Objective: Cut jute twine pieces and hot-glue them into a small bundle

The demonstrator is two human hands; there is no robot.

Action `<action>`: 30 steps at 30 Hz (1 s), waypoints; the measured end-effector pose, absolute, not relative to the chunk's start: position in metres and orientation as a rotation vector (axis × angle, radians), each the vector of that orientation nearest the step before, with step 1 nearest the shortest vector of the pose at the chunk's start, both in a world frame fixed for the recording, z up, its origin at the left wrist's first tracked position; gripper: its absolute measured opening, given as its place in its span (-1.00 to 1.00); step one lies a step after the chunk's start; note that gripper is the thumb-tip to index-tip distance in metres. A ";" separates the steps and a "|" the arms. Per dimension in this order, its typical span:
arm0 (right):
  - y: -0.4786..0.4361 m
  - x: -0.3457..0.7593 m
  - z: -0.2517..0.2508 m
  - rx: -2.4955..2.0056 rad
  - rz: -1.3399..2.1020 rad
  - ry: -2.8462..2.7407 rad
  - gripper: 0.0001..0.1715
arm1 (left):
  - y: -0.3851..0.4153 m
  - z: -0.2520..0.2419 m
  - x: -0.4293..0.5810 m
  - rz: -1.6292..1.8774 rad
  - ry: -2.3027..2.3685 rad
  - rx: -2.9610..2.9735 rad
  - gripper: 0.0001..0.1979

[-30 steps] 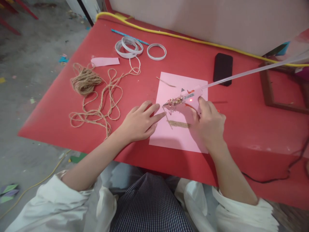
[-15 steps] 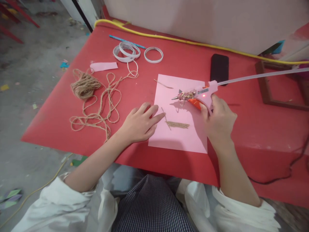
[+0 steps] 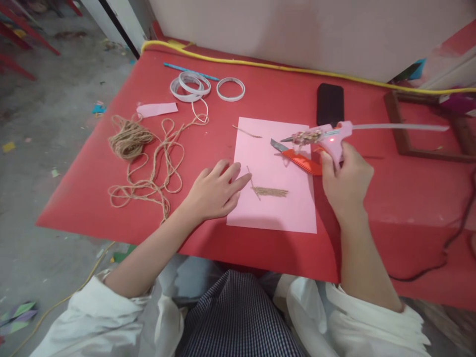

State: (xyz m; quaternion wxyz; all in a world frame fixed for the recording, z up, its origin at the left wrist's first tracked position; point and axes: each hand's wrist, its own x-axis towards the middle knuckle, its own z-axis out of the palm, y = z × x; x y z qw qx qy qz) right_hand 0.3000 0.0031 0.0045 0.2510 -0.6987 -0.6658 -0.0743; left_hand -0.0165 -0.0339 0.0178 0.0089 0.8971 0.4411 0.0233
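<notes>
My right hand (image 3: 347, 173) grips a pink hot glue gun (image 3: 336, 141) by its handle, with its metal nozzle pointing left above the pink paper (image 3: 271, 215). Beneath the gun lies an orange utility knife (image 3: 299, 161), its blade on the sheet. Fingers apart, my left hand (image 3: 217, 191) rests at the paper's left edge, its index fingertip at a short slanting piece of twine. That piece meets a flat strip of several twine lengths (image 3: 270, 192) laid side by side. Another loose twine piece (image 3: 247, 131) sits near the sheet's top left.
Left of the paper are a twine bundle (image 3: 130, 139) with loose loops, a pink paper strip (image 3: 157, 109) and white tape rolls (image 3: 230, 89). A black phone (image 3: 330, 103) and a brown wooden frame (image 3: 403, 141) lie at the right. A yellow cable (image 3: 260, 63) runs along the back.
My right hand has moved the glue gun to the right, leaving more of the utility knife in sight. My left hand has stayed at the twine. The view has shifted slightly.
</notes>
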 end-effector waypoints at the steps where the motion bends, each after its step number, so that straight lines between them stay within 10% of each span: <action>1: 0.004 0.309 0.004 -1.940 -0.196 -1.761 -0.39 | -0.034 0.018 -0.017 0.075 1.376 2.796 -0.49; 22: -0.042 0.359 -0.018 -2.202 -0.416 -1.464 -0.21 | -0.035 0.023 -0.017 0.094 1.380 2.817 -0.49; 30: -0.070 0.223 0.013 -1.467 -0.041 -2.250 -0.60 | -0.035 0.022 -0.018 0.121 1.367 2.798 -0.50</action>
